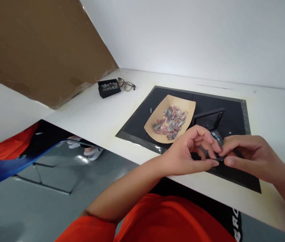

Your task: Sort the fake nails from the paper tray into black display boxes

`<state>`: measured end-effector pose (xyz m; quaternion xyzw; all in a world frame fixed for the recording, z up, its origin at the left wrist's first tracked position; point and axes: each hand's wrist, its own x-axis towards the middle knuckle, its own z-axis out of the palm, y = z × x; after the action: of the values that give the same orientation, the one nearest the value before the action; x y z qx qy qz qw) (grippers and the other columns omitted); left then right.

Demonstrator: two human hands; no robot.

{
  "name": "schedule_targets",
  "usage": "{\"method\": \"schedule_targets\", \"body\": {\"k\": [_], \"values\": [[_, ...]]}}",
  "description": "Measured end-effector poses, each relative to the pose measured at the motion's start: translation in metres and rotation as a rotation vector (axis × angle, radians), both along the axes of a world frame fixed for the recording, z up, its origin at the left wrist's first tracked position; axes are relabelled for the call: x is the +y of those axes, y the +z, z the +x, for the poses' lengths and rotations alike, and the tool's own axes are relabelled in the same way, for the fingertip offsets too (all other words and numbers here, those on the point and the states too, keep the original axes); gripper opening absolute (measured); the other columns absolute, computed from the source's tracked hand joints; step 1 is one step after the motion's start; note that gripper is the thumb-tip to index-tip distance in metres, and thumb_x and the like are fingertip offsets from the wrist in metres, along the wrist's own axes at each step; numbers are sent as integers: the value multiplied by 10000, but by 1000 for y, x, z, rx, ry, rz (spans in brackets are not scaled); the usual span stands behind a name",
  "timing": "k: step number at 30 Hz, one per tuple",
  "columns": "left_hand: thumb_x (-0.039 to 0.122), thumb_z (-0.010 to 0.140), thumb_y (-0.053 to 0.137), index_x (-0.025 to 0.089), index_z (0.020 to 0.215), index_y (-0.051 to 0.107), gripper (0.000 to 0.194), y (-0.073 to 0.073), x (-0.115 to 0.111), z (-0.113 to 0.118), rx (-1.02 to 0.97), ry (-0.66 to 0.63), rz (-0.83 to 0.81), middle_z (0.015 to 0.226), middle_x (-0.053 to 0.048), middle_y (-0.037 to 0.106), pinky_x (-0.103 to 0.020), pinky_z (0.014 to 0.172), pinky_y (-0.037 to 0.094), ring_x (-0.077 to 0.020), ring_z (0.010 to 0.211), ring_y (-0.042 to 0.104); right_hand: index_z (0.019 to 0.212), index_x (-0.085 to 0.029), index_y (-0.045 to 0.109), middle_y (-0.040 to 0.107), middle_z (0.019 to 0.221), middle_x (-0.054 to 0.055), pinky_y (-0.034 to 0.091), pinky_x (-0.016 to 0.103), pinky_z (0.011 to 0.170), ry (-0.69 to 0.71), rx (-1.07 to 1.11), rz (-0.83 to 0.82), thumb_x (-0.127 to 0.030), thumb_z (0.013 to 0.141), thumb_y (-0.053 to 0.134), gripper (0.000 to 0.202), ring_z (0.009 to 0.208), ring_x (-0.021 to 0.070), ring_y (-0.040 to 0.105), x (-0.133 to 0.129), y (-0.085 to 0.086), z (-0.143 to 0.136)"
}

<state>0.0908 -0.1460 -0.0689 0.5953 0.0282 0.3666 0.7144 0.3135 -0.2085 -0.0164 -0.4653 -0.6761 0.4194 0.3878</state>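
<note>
My left hand [191, 151] and my right hand [254, 156] meet above the black mat [137, 117], fingertips pinched on a small, thin dark piece [219, 158] that the fingers mostly hide. Just behind them a black box [209, 119] stands with its lid raised, and something shiny [216, 135] shows inside it. To the left of the box lies a tan paper tray [154, 117] holding several small items in clear and reddish wrapping.
A black case [109, 88] with small clear pieces and a pair of glasses [127, 85] sit at the back left of the white table [94, 124]. A brown board [44, 50] rises at the left. Another person's feet [90, 152] show below the table.
</note>
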Motion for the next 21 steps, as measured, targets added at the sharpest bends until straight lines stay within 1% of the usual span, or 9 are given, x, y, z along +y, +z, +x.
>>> {"method": "schedule_targets", "body": {"k": [2,4,8,10,13,16,18,21], "values": [[52,810,932,245,1086,533,522,-1,-1,1,-25,33,36,1097,-10,701,-138,686,593,-84,850,754,802,-279,875,711,616,-3,453,247,474,25,-9,-3,-510,831,970,251,496,116,559,1,-1,1],[36,820,907,245,1097,548,499,-1,-3,2,-44,76,100,1163,-17,683,-156,736,615,-67,841,740,785,-272,868,721,627,5,463,243,476,21,-15,-11,-492,839,971,249,512,119,572,1,-4,1],[94,837,912,242,1075,570,442,-3,-5,5,-58,204,229,1264,-43,673,-240,877,670,-62,820,716,743,-266,842,728,655,22,536,265,519,-8,18,-37,-587,888,925,362,581,148,641,2,-9,2],[135,848,920,238,1051,590,401,-4,-5,5,-41,260,276,1262,-59,690,-258,891,679,-82,838,725,733,-271,843,716,644,17,563,271,532,-7,43,-53,-608,880,929,378,585,151,650,4,-9,4],[196,898,912,232,1025,619,321,-4,-5,4,-27,314,325,1221,-74,723,-263,872,696,-118,889,758,752,-288,873,738,667,24,590,272,551,15,60,-83,-584,848,967,325,608,155,679,7,-8,8],[193,956,878,227,1033,653,240,-2,-6,2,-73,367,356,1180,-74,738,-281,895,711,-149,962,789,816,-321,915,750,678,25,571,258,535,54,69,-110,-556,867,963,245,609,146,672,9,-7,12],[144,973,853,225,1067,674,218,0,-7,2,-120,370,378,1171,-69,746,-283,919,715,-152,988,801,863,-343,933,739,663,19,540,248,510,89,79,-118,-536,881,959,196,588,137,651,10,-6,14],[70,959,847,229,1124,672,289,3,-10,4,-186,304,347,1163,-52,769,-255,923,715,-131,960,819,899,-389,938,727,648,10,518,247,507,149,110,-117,-506,872,974,125,576,132,645,8,-7,15]]}}
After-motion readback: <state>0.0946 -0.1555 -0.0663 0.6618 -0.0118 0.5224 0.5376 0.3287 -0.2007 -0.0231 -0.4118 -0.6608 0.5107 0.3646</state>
